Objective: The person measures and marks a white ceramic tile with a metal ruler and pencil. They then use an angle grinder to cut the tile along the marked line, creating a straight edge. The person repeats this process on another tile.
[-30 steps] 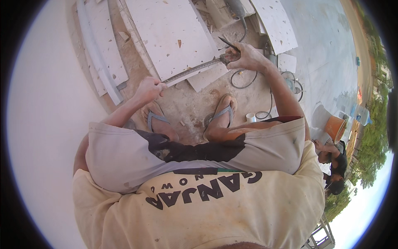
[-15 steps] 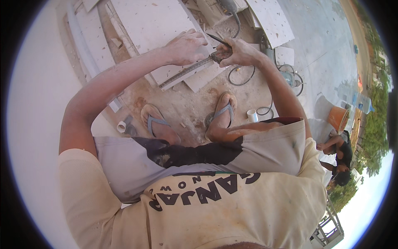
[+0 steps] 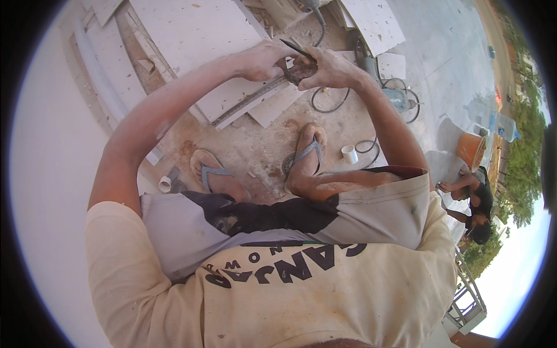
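We look down on our right hand, its fingers closed around a dark tape measure and a black, pencil-like stick. The tape's blade runs out toward the lower left, across the near end of a pale board. Our left hand curls right beside the tape measure; we cannot tell whether it pinches anything. Below, our sandalled feet rest on the dusty floor.
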Motion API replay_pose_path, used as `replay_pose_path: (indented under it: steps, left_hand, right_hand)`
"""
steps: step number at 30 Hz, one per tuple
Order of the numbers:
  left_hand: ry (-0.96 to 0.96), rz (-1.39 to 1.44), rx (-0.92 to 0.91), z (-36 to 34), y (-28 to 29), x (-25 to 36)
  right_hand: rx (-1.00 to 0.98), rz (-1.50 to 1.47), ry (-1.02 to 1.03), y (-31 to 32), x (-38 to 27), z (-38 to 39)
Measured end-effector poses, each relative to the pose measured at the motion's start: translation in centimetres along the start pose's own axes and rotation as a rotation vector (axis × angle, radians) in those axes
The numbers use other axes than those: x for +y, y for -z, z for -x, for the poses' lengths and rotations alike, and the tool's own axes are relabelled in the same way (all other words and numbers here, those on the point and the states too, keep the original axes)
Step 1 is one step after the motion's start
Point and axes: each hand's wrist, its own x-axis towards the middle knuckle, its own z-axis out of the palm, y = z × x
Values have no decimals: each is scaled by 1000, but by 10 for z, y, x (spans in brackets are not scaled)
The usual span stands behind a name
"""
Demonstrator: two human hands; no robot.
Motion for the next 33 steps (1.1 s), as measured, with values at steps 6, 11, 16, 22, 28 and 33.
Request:
replay_pose_path:
  steps: [6, 11, 16, 22, 28, 33]
  left_hand:
    - [-16, 2, -4, 2, 2, 4]
    - [18, -13, 19, 1, -2, 1]
    - [64, -5, 32, -1, -5, 2]
    - [46, -37, 8, -7, -8, -2]
    - [0, -15, -6, -7, -9, -10]
    - [49, -57, -48, -12, -5, -10]
  right_hand:
    - [1, -14, 22, -3, 7, -2]
    - [62, -14, 34, -6, 7, -2]
    - [168, -12, 64, -14, 18, -2]
    - [378, -59, -89, -12, 7, 10]
    - [607, -203, -134, 1, -6, 56]
    - [604, -428, -101, -35, -20, 101]
